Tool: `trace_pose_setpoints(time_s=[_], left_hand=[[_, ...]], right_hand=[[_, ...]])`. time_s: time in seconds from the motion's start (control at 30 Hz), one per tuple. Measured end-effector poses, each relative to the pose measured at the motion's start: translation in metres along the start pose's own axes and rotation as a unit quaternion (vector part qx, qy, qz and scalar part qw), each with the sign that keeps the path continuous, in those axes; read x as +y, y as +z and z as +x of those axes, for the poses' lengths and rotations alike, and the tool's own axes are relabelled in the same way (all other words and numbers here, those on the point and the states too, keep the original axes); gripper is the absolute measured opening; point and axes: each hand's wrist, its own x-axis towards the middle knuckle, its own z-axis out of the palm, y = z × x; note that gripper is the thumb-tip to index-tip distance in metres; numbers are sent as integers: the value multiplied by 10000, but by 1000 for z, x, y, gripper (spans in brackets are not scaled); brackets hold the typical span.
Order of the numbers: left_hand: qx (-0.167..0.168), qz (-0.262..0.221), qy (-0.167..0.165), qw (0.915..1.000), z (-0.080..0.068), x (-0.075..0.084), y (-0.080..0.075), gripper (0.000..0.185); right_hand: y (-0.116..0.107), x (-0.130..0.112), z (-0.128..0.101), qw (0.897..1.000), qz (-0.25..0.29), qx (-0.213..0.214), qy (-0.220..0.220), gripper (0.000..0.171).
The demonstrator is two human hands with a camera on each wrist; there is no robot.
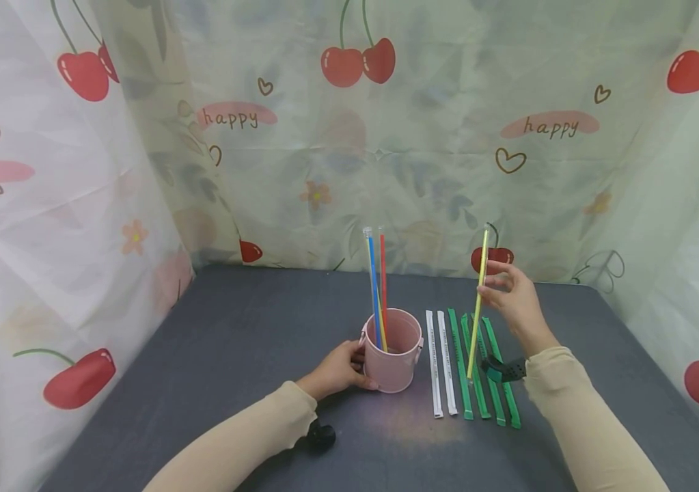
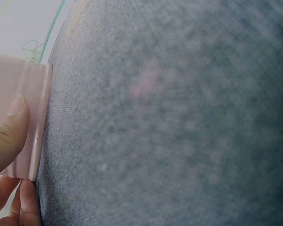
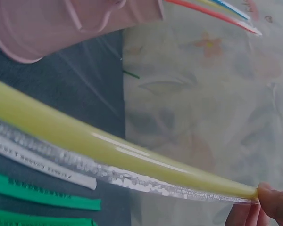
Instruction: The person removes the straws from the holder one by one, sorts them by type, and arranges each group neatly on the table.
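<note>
My left hand [image 1: 338, 370] grips the lower left side of a small pink bucket [image 1: 389, 372], its thumb pressed on the wall in the left wrist view. A blue straw [image 1: 374, 287], a red straw [image 1: 383, 266] and a yellow one stand leaning in the bucket. To the right, my right hand [image 1: 518, 304] pinches a yellow straw [image 1: 477, 314] in clear wrapping, held nearly upright above the table. In the right wrist view this yellow straw [image 3: 132, 153] crosses the picture, thumb and fingers at its far part.
Two white paper-wrapped straws [image 1: 434, 369] lie right of the bucket. Beside them are several green-wrapped straws [image 1: 460, 362], partly behind the held straw and right wrist. A dark cloth covers the table [image 1: 251, 328]. Printed curtains [image 1: 423, 157] hang behind and at both sides.
</note>
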Motion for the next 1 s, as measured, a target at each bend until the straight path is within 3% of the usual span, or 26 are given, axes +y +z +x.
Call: trace_pose_setpoints(time_s=[0.27,0.7,1.0], left_hand=[[-39,48,41,10000,3,-4,0,70],[-38,31,-63,10000,4,-6,0,70],[-5,39,-57,10000,6,-9,1,70]], right_hand=[[-7,11,0,9973,-662,-213,222,58],[-13,29,-2,9849,-1634,-402,413,57],[-24,45,-3,9782,-1887,-544,672,58]])
